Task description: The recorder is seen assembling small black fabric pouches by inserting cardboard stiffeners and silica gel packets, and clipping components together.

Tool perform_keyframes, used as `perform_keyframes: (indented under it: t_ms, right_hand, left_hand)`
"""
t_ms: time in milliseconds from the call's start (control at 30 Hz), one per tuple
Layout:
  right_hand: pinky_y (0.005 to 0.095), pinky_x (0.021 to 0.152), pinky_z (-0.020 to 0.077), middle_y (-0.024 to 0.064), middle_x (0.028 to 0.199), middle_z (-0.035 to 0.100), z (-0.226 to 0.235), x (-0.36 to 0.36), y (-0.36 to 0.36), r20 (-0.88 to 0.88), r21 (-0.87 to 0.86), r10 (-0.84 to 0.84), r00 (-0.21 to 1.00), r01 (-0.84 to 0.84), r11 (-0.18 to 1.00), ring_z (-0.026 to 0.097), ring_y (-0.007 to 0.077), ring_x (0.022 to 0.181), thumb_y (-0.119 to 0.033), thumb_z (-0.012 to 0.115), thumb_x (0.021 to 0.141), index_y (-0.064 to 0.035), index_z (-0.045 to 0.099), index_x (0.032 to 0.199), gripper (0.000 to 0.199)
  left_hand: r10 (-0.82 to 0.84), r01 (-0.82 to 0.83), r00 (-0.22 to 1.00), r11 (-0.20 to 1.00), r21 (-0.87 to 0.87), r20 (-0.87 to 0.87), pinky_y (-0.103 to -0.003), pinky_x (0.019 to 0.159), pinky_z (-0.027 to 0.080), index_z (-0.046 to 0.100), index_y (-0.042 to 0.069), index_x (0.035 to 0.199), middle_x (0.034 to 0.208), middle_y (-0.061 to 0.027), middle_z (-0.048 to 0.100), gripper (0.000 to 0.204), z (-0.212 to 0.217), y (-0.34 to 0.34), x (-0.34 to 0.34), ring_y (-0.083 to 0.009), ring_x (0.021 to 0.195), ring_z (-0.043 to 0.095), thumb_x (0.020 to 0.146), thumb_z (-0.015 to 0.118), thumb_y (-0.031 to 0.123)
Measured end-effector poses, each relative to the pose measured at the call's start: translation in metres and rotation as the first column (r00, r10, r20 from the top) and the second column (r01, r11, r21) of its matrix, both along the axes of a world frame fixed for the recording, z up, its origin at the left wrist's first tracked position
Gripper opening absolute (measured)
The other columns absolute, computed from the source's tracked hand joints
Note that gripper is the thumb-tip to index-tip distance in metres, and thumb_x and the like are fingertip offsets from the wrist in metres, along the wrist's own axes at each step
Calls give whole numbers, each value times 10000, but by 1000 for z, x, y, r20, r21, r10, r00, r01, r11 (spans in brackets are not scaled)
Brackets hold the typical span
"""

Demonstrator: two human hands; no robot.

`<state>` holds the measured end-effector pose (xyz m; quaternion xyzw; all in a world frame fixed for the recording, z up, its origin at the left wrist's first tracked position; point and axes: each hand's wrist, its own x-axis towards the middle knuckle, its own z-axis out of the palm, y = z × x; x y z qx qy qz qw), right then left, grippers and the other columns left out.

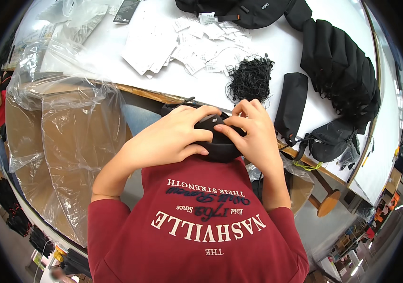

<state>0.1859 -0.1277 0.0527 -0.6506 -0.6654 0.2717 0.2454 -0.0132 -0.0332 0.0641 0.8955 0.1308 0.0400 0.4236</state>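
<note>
My hands hold a pouch at the table edge; cords lie behind it, tags farther back, bags right.

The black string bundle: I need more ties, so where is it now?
In the head view, the string bundle lies on the white table, just beyond the right hand, between the paper tags and a flat black pouch.

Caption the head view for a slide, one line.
Both hands, left hand and right hand, grip a black pouch before a white table strewn with paper tags.
</note>
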Motion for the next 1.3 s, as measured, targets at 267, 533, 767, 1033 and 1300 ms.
perform_keyframes:
  t_ms: [267, 533, 767, 1033, 1300]
  right_hand:
    - [361, 778, 405, 41, 842, 555, -1, -3, -7, -75, 58, 85, 994, -81, 995, 477, 239, 832, -187, 671, 820, -65, 700, 827, 125]
    - [331, 652, 437, 41, 744, 567, 1, -4, -11, -39, -63, -47, 998, 44, 997, 494, 220, 736, -248, 683, 825, -83, 722, 872, 177]
    - [334, 589, 438, 20, 666, 593, 2, -11, -11, -82, -87, -14, 997, 6, 996, 498, 211, 655, -272, 692, 810, -101, 728, 852, 180]
    - [347, 548, 452, 35, 703, 615, 6, -15, -11, -75, -120, 26, 997, -35, 992, 579, 230, 607, -302, 688, 810, -120, 729, 852, 191]
    - [291, 496, 410, 56, 652, 599, -1, -11, -20, -310, -112, -134, 941, 104, 988, 538, 186, 518, -197, 692, 829, -76, 724, 903, 145]
  left_hand:
    - [416, -423, 906, 895, 143, 78, -365, 919, 425, 580, 43, 1081, 986, -95, 626, 309, -40, 80, 26, -268, 996, 569, 803, 675, 139]
    - [409, -363, 911, 736, 571, 51, -380, 953, 369, 616, 78, 1043, 933, -78, 633, 296, -89, 114, 22, -238, 1034, 532, 759, 684, 123]
    - [453, -444, 869, 892, -89, 200, -344, 812, 459, 629, 36, 981, 883, -83, 651, 183, -26, 71, 26, -253, 836, 607, 821, 664, 117]
    - [46, -58, 993, 993, -107, -110, -344, 807, 465, 633, 40, 1041, 931, -99, 645, 226, 3, 37, -1, -260, 893, 599, 853, 637, 164]
    - [818, -713, 573, 530, -459, 56, -300, 894, 428, 540, 23, 1170, 1115, -97, 592, 334, -51, 10, -27, -171, 1019, 554, 905, 618, 210]
